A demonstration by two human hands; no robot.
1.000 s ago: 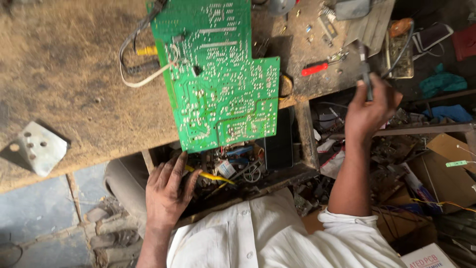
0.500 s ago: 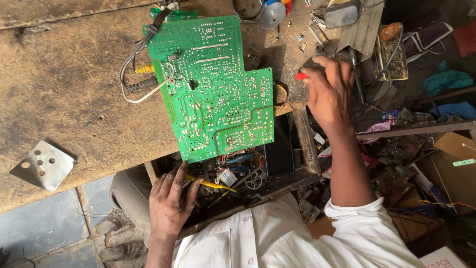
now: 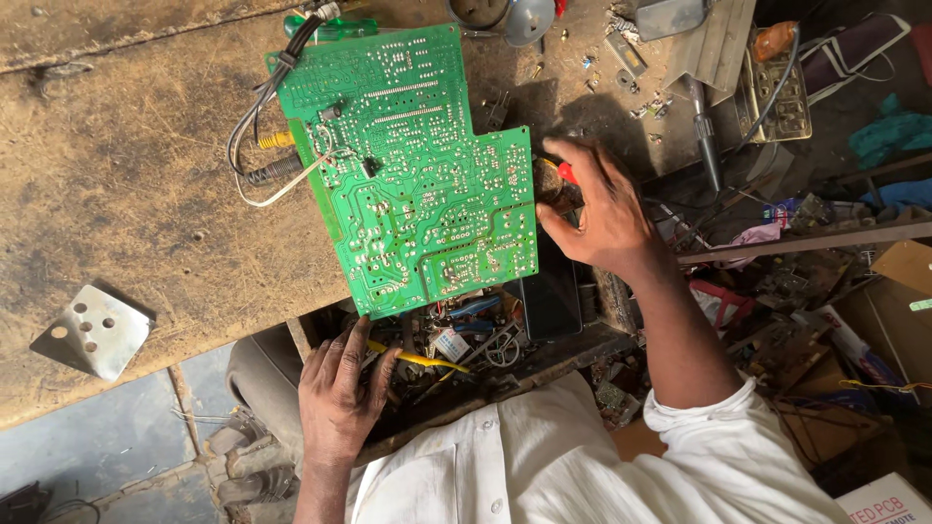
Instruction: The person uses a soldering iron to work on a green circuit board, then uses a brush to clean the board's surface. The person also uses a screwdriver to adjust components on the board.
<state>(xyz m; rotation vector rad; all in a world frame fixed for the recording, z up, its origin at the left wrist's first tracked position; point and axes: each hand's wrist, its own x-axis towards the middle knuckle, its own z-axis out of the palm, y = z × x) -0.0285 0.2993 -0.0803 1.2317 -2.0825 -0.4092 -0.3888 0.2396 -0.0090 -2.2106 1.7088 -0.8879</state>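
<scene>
Green circuit board [image 3: 413,165] lies solder side up on the dusty wooden desk [image 3: 126,194], its lower edge hanging over an open drawer [image 3: 485,335] of loose parts. Your right hand [image 3: 602,218] rests at the right edge of the board, its grip closed on a red-handled tool [image 3: 566,173] that shows just above the fingers. Your left hand [image 3: 340,398] lies below the board on the drawer edge, fingers spread and the grip released, with a yellow-handled tool [image 3: 413,357] just right of the fingertips

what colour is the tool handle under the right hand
Red, on the tool handle under the right hand; head view.
</scene>
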